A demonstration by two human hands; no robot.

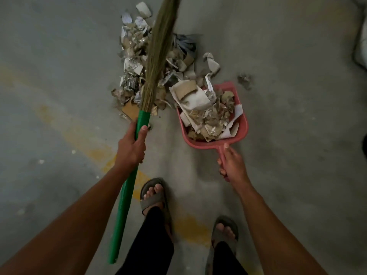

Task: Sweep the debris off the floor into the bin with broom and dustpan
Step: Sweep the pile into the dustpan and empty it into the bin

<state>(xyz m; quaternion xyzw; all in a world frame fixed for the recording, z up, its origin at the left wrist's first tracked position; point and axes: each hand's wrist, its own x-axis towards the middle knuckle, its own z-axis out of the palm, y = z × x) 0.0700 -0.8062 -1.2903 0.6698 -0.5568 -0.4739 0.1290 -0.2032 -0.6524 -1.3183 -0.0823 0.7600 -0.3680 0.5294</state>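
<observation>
Left hand (132,145) in closed grip on green broom (139,124) handle just below bristles, bristles lying over debris pile (139,62) on grey floor (59,76). Right hand (231,165) in closed grip on handle of pink dustpan (243,124), pan resting on floor just right of pile, heaped with paper and cardboard scraps. Sandaled feet (153,197) near bottom.
</observation>
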